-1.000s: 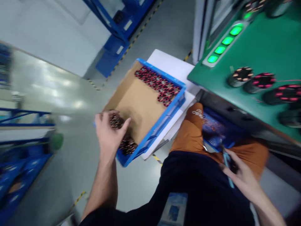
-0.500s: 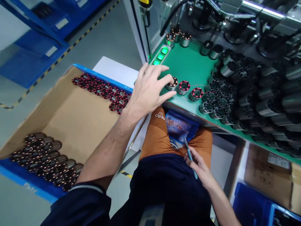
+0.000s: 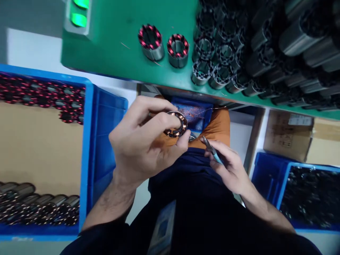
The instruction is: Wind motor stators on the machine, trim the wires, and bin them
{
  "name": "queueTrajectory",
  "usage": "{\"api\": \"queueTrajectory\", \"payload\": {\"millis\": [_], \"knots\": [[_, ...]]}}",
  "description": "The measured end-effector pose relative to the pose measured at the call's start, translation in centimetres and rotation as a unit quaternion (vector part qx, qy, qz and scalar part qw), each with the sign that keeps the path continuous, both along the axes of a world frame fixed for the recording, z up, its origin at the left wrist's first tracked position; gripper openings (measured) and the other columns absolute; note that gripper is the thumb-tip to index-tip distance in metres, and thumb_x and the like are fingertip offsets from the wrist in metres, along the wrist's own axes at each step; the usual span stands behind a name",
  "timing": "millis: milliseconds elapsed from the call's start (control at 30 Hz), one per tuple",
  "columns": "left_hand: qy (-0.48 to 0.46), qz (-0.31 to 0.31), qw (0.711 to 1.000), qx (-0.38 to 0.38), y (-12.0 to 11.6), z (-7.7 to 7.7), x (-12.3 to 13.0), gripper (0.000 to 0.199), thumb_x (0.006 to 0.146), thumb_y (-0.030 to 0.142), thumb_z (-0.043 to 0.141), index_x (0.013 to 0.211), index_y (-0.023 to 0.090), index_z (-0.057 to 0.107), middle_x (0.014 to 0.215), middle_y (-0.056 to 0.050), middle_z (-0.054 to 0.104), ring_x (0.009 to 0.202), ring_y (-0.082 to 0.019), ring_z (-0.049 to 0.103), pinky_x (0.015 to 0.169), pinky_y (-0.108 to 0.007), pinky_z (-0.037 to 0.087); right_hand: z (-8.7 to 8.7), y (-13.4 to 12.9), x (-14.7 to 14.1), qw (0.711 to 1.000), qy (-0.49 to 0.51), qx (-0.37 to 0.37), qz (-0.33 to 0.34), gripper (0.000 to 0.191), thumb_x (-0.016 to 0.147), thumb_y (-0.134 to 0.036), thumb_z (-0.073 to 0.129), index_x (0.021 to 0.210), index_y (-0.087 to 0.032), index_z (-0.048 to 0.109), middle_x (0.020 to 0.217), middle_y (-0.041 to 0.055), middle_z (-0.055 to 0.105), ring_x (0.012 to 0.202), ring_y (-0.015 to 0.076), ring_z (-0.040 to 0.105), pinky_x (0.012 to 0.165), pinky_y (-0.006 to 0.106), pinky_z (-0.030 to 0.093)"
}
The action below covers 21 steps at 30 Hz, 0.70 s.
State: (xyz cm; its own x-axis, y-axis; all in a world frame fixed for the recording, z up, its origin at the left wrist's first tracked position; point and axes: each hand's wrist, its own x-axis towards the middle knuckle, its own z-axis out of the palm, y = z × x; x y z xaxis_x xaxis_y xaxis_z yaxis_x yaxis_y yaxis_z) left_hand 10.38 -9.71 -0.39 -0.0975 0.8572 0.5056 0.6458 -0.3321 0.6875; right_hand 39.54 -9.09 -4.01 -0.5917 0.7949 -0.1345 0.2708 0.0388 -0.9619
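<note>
My left hand [image 3: 148, 136] is closed around a copper-wound motor stator [image 3: 174, 131], held above my lap with its ring of windings facing up and one finger in its bore. A thin wire trails away from it to the right. In my right hand [image 3: 228, 163] are wire cutters [image 3: 212, 150] with pale blue handles, their tips pointing up and left toward the stator but apart from it. Two stators with red windings, a left one [image 3: 151, 42] and a right one [image 3: 177, 50], stand upright on the green work surface [image 3: 111, 46].
Many unwound stator cores [image 3: 202, 71] crowd the bench's right side. At left, a blue crate [image 3: 86, 148] holds rows of wound stators. A blue bin of wire scraps [image 3: 198, 124] lies at my lap. Cardboard boxes [image 3: 287, 136] and a blue crate of dark parts [image 3: 284, 184] stand right.
My left hand has taken the copper-wound stator off the green surface and brought it over my lap. The wire cutters remain in my right hand. The view has shifted closer to the bench.
</note>
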Motion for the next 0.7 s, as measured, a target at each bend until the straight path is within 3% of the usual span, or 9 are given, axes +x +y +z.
{"api": "queueTrajectory", "payload": {"millis": [167,333,500,600,700], "knots": [[-0.071,-0.037,0.996,-0.049,-0.6,-0.7,1.8,0.032,0.092,0.054,0.105,0.106,0.035,0.083,0.117,-0.001,0.079,0.1,-0.024,0.075,0.081,-0.039,0.061,2.1,0.8,-1.3,0.998,0.007,0.054,0.007,0.078,0.101,-0.006,0.064,0.172,-0.04,0.066,0.12,0.0017,0.075,0.104,0.0208,0.07,0.094,0.037,0.059],[-0.091,-0.039,0.993,-0.072,-0.9,-0.4,2.0,0.034,0.088,0.057,0.108,0.104,0.036,0.086,0.115,0.002,0.079,0.088,-0.019,0.071,0.075,-0.039,0.058,1.6,0.9,-1.3,0.999,0.032,0.041,0.005,0.083,0.097,-0.003,0.062,0.173,-0.037,0.065,0.137,0.0023,0.079,0.114,0.0224,0.072,0.103,0.04,0.06],[-0.143,-0.032,0.981,-0.127,-1.0,-0.1,2.6,0.031,0.086,0.057,0.109,0.098,0.038,0.088,0.113,0.0,0.08,0.09,-0.021,0.071,0.078,-0.042,0.06,1.4,0.8,-0.9,0.999,0.036,0.034,0.002,0.084,0.096,-0.004,0.062,0.173,-0.037,0.066,0.137,0.0019,0.079,0.115,0.0223,0.071,0.105,0.04,0.06],[-0.1,-0.04,0.989,-0.097,-0.9,-0.4,2.8,0.03,0.088,0.055,0.108,0.098,0.037,0.087,0.114,-0.002,0.081,0.094,-0.024,0.073,0.076,-0.043,0.059,1.5,0.8,-0.8,0.999,0.025,0.045,-0.009,0.084,0.094,-0.003,0.064,0.171,-0.038,0.069,0.13,0.0009,0.08,0.108,0.0206,0.071,0.099,0.038,0.061],[-0.031,-0.05,0.998,-0.032,-0.9,-0.8,2.7,0.029,0.092,0.052,0.106,0.101,0.034,0.084,0.115,-0.003,0.081,0.097,-0.024,0.075,0.074,-0.041,0.059,1.7,0.8,-0.9,0.998,0.024,0.061,-0.015,0.083,0.093,-0.001,0.064,0.168,-0.035,0.071,0.136,0.0014,0.084,0.106,0.0204,0.077,0.098,0.038,0.065]]}}
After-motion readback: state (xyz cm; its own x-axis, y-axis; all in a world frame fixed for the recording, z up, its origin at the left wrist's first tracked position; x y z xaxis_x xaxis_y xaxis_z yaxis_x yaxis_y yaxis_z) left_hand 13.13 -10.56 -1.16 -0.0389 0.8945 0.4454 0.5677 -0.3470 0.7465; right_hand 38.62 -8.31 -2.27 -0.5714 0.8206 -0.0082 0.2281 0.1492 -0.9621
